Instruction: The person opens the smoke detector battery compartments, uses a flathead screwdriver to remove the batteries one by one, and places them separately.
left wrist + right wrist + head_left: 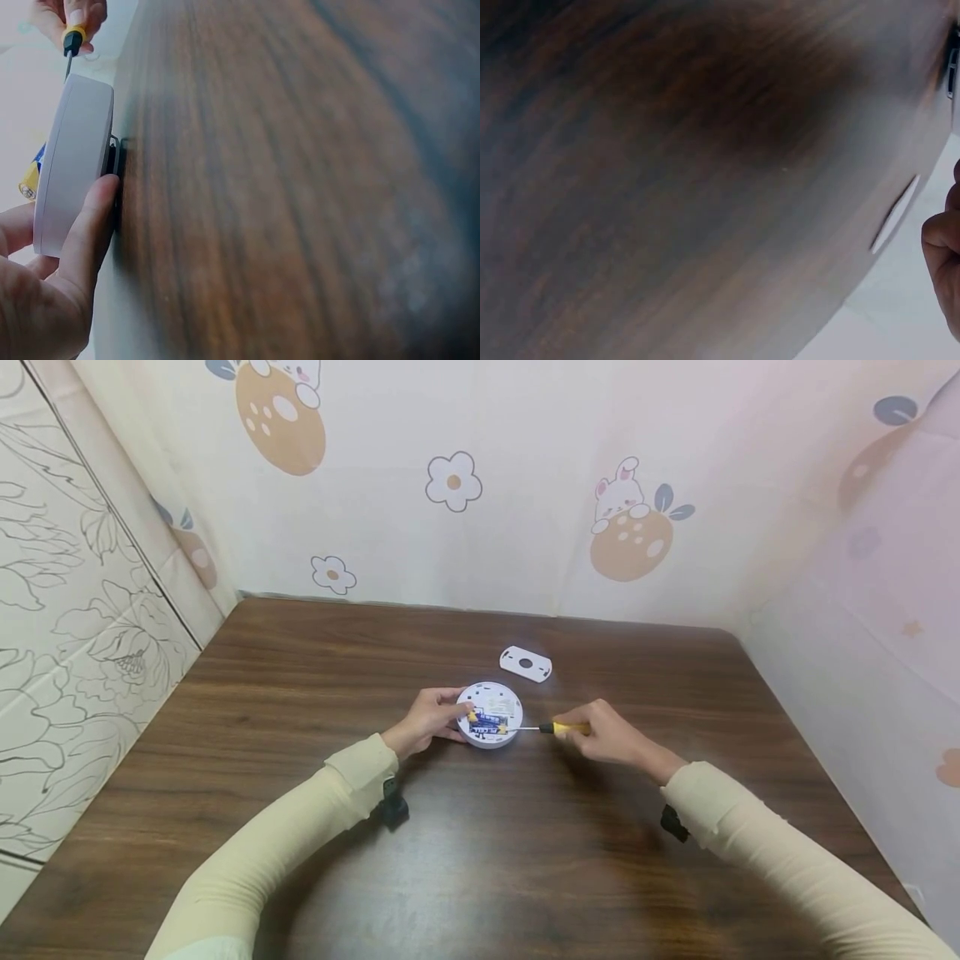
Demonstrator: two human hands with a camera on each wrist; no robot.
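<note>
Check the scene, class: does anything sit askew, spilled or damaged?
One battery looks askew: in the left wrist view, its yellow end juts beyond the face of the white round device instead of lying flush. No spill or damage shows.

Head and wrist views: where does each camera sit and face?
Head: head-worn, facing forward and down at the table; left hand, right hand and sleeves show.
Left wrist: worn there, facing the round white device; both hands show.
Right wrist: worn there, facing mostly table; right hand partly shows.
Head and left wrist share the screwdriver.
</note>
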